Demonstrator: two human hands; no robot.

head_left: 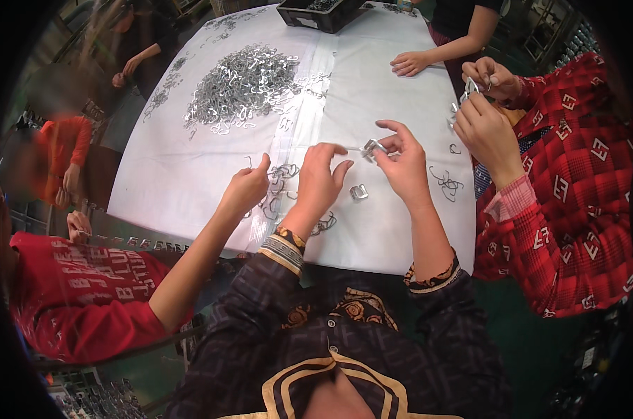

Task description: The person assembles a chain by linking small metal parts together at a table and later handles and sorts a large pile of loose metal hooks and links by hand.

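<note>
Gold trim edges the collar of the dark shirt (316, 342), closest to the head camera, with both sleeves reaching up onto the white table (393, 98). Between thumb and fingers the right hand (405, 164) pinches a shiny metal piece (372, 148), raised above the cover, its index finger lifted and bent. Just left of it, the left hand (321, 178) points its fingertips toward that piece, thumb set a little apart from the index finger (something thin and pale shows at the tips, but it is blurred, so I cannot tell whether it is gripped). A second piece (358, 192) lies on the table between the two wrists. Loose hooks (281, 171) are scattered beside the left hand, near a co-worker's hand (248, 187) that comes in from a red sleeve (86, 321); a smaller group of wires (445, 185) lies right of the right wrist. At the right edge, hands (487, 126) from a checked sleeve (540, 202) hold metal parts. Farther off sit a big heap (246, 84) of silvery hooks, another person's hand (410, 63) flat on the cover, and a black bin (321, 15).
</note>
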